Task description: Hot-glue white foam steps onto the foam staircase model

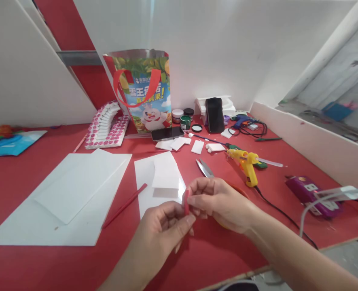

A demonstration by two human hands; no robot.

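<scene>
Between my two hands is a short red strip [187, 203], held upright. My left hand [166, 228] pinches its lower part, while my right hand [210, 200] grips it near the top. Under and behind my right hand lie scissors [205, 168] with their blades pointing away; most of the orange handle is covered. Just beyond my hands, a folded white card piece [166, 173] rests on a white sheet [144, 171]. A longer red strip [124, 205] lies left of my left hand, partly across that sheet's edge.
Large white boards [21, 218] lie at left. A yellow glue gun [247, 163] with its cord and a purple packet [314, 197] are at right. Behind stand a gift bag [150, 93], paint jars [185, 122] and an upright phone [215, 115]; another phone [167, 133] lies flat.
</scene>
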